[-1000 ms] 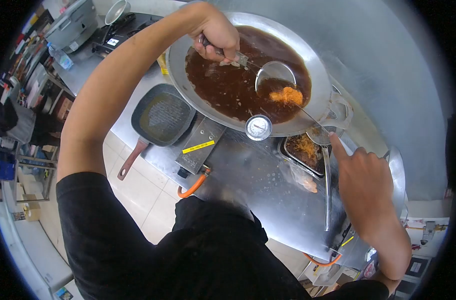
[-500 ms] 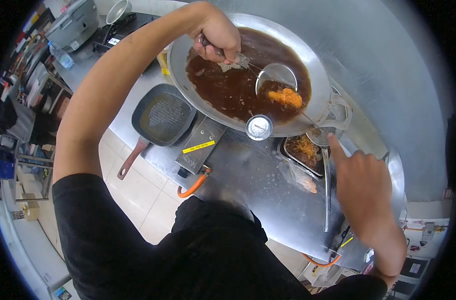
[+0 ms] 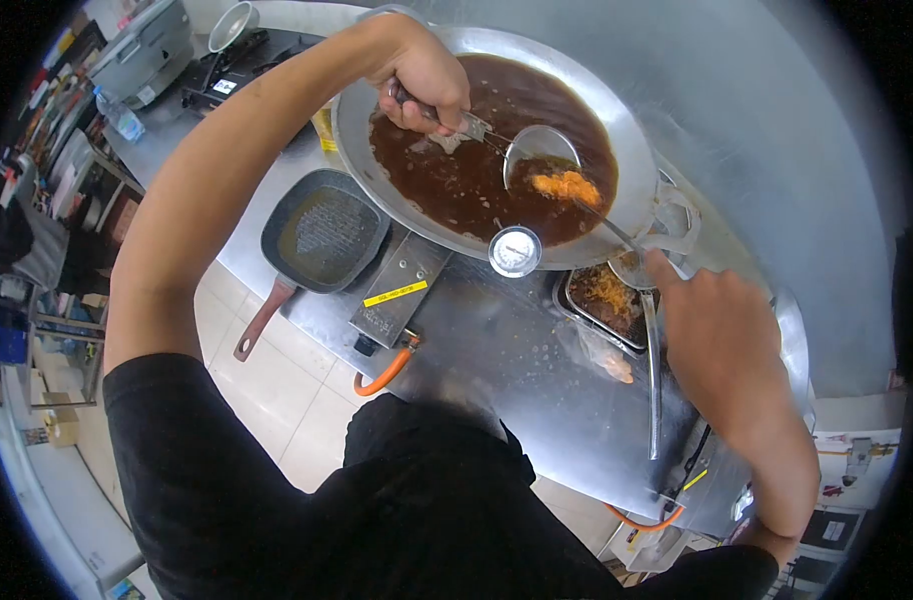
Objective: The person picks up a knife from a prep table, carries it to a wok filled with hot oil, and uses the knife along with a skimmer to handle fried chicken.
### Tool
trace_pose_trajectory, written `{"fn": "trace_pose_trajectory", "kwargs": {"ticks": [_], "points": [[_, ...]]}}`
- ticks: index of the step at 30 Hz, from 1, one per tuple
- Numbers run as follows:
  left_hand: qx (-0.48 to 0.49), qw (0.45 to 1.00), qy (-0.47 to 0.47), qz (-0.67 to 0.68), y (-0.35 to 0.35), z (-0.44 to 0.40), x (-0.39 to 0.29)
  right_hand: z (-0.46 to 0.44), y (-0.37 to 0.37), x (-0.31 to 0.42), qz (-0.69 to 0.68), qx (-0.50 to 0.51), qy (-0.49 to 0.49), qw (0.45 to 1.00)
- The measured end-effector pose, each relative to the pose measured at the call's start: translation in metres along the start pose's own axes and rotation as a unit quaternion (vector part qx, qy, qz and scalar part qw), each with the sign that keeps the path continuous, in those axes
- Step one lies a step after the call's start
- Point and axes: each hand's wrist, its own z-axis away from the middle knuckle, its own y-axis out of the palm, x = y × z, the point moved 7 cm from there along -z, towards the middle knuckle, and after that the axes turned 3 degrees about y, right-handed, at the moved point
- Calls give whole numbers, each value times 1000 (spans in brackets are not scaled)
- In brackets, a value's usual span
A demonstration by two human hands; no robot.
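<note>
My left hand (image 3: 429, 85) is closed round the handle of a wire skimmer (image 3: 543, 130), whose round head dips into brown oil (image 3: 477, 190) in a large metal wok (image 3: 351, 160). An orange, crumb-coated fried piece (image 3: 567, 187) lies by the skimmer's head, partly in the oil. From the right, my right hand (image 3: 722, 335) grips a slim metal utensil (image 3: 614, 230) that reaches over the rim to the piece. Its tip and exact kind are unclear. On the near rim sits a round dial thermometer (image 3: 515, 251).
A square pan (image 3: 326, 230) with a brown handle stands left of the wok. Below the rim are a tray of fried crumbs (image 3: 607, 300) and a long-handled skimmer (image 3: 653, 380). An orange gas hose (image 3: 385, 375) hangs at the counter's front edge.
My left hand and the skimmer have shifted slightly left. The fried piece has moved a little left and turned flatter, and the right hand's utensil now shows more plainly against it.
</note>
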Motion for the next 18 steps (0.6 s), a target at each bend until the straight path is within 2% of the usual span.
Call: {"fn": "trace_pose_trajectory", "kwargs": {"ticks": [6, 9, 12, 14, 17, 18], "points": [[4, 1000, -4, 0, 2, 2, 0, 5, 10, 1, -16, 5, 36, 999], [0, 1000, -6, -5, 0, 0, 5, 11, -6, -1, -26, 49, 58, 997], [8, 1000, -17, 21, 1, 4, 2, 5, 1, -7, -9, 8, 26, 1000], [46, 998, -7, 37, 1, 5, 2, 12, -10, -12, -30, -6, 40, 999], [55, 998, -2, 41, -4, -1, 9, 23, -23, -19, -52, 2, 64, 997], [21, 999, 2, 31, -5, 0, 7, 26, -25, -21, -57, 10, 75, 995]]}}
